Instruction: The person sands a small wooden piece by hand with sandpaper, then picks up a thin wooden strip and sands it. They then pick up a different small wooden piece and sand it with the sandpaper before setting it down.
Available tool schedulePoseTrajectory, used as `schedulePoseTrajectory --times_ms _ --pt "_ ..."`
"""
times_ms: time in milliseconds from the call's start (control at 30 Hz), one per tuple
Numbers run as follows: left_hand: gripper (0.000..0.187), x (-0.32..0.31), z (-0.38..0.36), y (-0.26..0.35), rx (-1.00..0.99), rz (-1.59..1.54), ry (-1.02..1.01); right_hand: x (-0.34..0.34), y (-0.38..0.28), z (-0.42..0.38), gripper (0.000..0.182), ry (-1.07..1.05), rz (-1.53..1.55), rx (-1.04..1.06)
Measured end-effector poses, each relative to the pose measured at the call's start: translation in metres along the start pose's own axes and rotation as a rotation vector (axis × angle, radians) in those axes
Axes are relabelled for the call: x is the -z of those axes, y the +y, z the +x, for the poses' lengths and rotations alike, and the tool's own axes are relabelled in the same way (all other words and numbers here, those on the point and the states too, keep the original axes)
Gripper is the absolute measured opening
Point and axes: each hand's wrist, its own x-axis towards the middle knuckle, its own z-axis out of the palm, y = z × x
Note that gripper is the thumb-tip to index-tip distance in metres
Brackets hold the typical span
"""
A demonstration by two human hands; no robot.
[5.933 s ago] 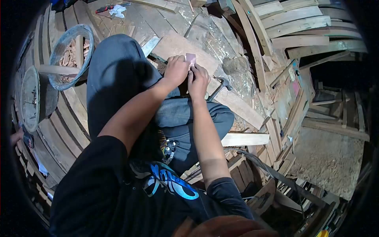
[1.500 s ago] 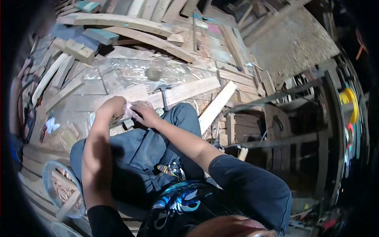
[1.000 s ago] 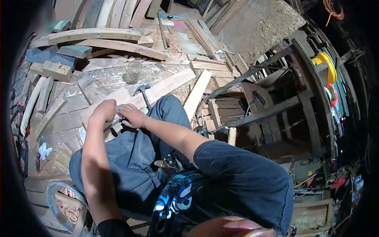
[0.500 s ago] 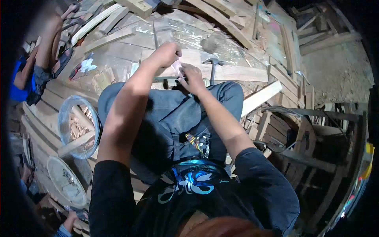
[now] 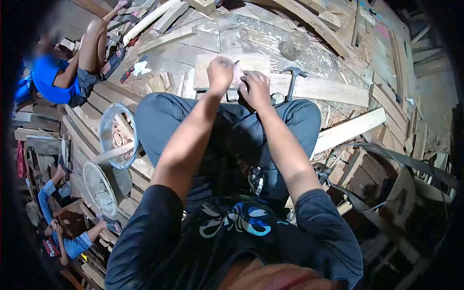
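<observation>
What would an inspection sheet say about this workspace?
Surface: plank floor, littered with wood bits.
Job's things: pale pinkish piece between left hand and right hand; wooden board below them; hammer to the right.
Clutter: bucket of wood scraps, second bucket, red-handled tool.
Hands: fingers curled on both; exact grip unclear.
Cables: dark cable-like line curving at right; its ends are unclear.
Surroundings: person in blue top at upper left, another person at lower left.

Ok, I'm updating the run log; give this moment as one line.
left hand: curled, grip unclear | right hand: by pinkish sheet | hammer: right of both hands
</observation>
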Motion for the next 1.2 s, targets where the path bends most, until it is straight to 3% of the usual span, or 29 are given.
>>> schedulePoseTrajectory --times_ms 133,233,367,433,500,600,700,900,1033,1200 --pt "0.013 -0.008 -0.034 -0.031 -0.158 0.171 -0.031 0.000 0.001 -0.001 0.018 -0.017 -0.031 -0.021" --pt "0.010 -0.003 -0.038 -0.024 -0.172 0.101 0.023 -0.003 0.004 -0.004 0.018 0.030 0.009 -0.006" --pt "0.014 -0.005 -0.011 -0.014 0.046 -0.006 0.179 -0.004 0.005 0.000 0.018 0.052 0.022 -0.001" --pt "0.021 -0.015 0.017 -0.030 -0.074 0.062 0.167 -0.006 0.006 -0.001 0.020 0.027 0.035 -0.010" --pt "0.027 -0.024 0.037 -0.028 -0.296 0.173 0.128 -0.007 0.006 -0.001 0.019 0.081 0.034 0.019" --pt "0.028 -0.027 0.042 -0.013 -0.389 0.393 -0.128 -0.008 0.009 -0.001 0.020 0.092 0.040 0.035" --pt "0.025 -0.028 0.044 -0.004 -0.477 0.588 -0.194 -0.010 0.011 0.000 0.021 0.136 0.056 0.056" --pt "0.026 -0.038 0.046 0.003 -0.360 0.267 -0.073 -0.016 0.016 0.000 0.019 0.114 0.007 0.036" --pt "0.026 -0.049 0.042 0.015 -0.495 0.535 -0.311 -0.022 0.016 0.000 0.014 0.104 -0.067 0.013" --pt "0.025 -0.049 0.051 0.005 -0.480 0.344 -0.256 -0.016 0.017 0.000 0.016 0.083 -0.057 0.017"
